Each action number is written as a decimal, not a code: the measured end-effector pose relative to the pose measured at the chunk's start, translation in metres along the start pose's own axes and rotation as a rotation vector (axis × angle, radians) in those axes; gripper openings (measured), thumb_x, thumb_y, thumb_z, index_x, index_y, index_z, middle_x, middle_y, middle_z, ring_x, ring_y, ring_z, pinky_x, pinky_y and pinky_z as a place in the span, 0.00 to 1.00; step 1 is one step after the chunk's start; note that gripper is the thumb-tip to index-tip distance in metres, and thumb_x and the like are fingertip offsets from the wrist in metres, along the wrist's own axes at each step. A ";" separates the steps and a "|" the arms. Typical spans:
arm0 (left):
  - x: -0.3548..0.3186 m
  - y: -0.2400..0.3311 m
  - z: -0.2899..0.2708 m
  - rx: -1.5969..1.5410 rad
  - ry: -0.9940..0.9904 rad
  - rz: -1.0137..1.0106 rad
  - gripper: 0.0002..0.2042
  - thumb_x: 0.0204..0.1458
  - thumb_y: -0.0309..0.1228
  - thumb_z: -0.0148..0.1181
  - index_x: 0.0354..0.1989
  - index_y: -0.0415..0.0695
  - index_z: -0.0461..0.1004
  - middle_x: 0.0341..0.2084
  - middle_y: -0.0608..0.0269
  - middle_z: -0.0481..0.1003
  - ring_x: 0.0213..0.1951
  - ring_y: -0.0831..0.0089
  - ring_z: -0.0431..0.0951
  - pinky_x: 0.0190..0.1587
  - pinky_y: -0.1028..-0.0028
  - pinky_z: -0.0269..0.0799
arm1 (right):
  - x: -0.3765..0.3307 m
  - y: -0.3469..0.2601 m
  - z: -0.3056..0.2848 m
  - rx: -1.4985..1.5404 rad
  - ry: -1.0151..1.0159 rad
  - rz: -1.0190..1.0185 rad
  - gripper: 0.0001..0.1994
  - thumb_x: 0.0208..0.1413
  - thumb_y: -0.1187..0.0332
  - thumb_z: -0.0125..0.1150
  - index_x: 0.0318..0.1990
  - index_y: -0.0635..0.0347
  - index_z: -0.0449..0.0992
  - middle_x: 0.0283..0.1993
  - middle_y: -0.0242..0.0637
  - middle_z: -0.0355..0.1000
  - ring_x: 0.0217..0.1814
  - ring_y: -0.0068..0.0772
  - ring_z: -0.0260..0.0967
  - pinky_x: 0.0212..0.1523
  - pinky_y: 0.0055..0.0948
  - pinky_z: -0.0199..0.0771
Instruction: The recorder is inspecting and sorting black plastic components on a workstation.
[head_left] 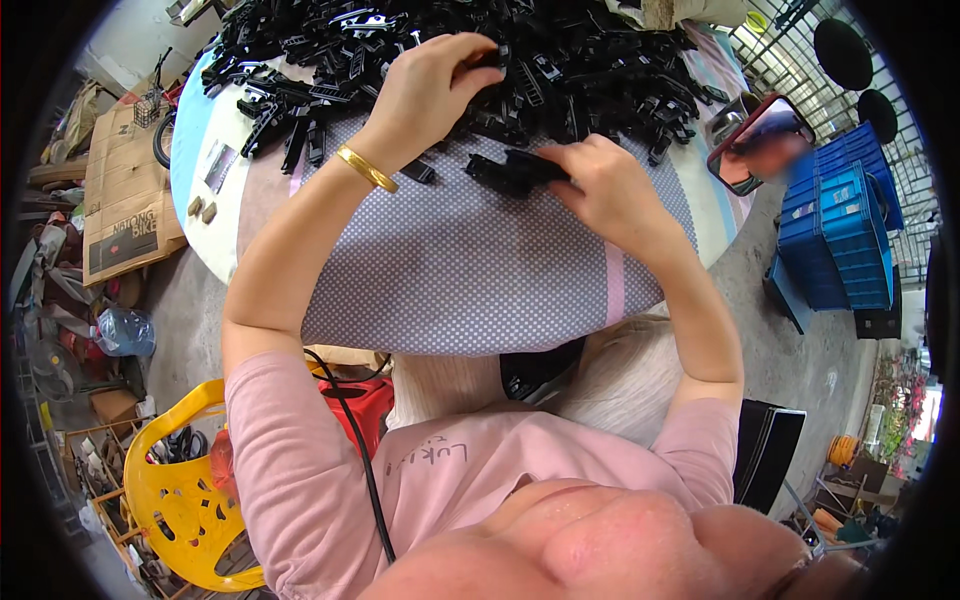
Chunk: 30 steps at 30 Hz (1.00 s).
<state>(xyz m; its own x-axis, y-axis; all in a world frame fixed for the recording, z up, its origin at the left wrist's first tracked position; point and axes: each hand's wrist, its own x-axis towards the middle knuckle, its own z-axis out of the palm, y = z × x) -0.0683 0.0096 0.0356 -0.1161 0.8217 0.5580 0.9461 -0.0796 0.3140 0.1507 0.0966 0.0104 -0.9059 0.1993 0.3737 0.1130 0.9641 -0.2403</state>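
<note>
My left hand point(432, 92), with a gold bangle on the wrist, is closed at the near edge of a large heap of black plastic parts point(590, 75). Its fingers and thumb pinch a small black piece, mostly hidden by the hand and hard to tell from the heap behind. Lower and to the right, my right hand point(612, 195) grips black plastic parts point(510, 175) between thumb and fingers, just above the dotted cloth. One loose black part point(420, 172) lies on the cloth between the two hands.
A dotted grey cloth point(450, 280) covers the round table. A phone point(760, 145) leans on a metal cup point(735, 112) at the table's right edge. Blue crates point(835, 230) stand beyond it. On the left are a cardboard sheet point(130, 200) and a yellow chair point(165, 500).
</note>
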 end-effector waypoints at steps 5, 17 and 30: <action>0.000 0.008 0.007 -0.960 -0.104 -0.307 0.14 0.57 0.30 0.54 0.49 0.37 0.70 0.38 0.61 0.75 0.40 0.76 0.76 0.43 0.76 0.76 | -0.009 -0.007 -0.028 0.251 0.042 0.288 0.26 0.39 0.77 0.63 0.52 0.59 0.68 0.36 0.39 0.72 0.33 0.30 0.71 0.36 0.25 0.71; -0.020 0.048 0.017 -1.542 -0.610 -0.683 0.17 0.61 0.38 0.45 0.48 0.35 0.67 0.32 0.56 0.74 0.30 0.70 0.79 0.30 0.75 0.78 | -0.017 0.004 -0.025 0.813 0.271 0.033 0.18 0.38 0.78 0.70 0.40 0.60 0.71 0.45 0.38 0.73 0.48 0.29 0.67 0.49 0.27 0.69; -0.031 0.059 0.017 -1.507 -0.564 -0.785 0.20 0.56 0.43 0.54 0.38 0.34 0.72 0.24 0.58 0.75 0.20 0.75 0.76 0.21 0.82 0.72 | -0.015 0.004 -0.018 0.394 0.265 -0.117 0.18 0.32 0.75 0.72 0.37 0.61 0.78 0.38 0.34 0.75 0.44 0.34 0.69 0.44 0.30 0.70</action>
<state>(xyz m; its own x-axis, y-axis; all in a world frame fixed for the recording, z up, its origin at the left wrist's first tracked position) -0.0039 -0.0111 0.0234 0.0552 0.9655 -0.2545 -0.3768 0.2562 0.8902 0.1725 0.1004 0.0201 -0.7624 0.1805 0.6214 -0.1931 0.8531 -0.4848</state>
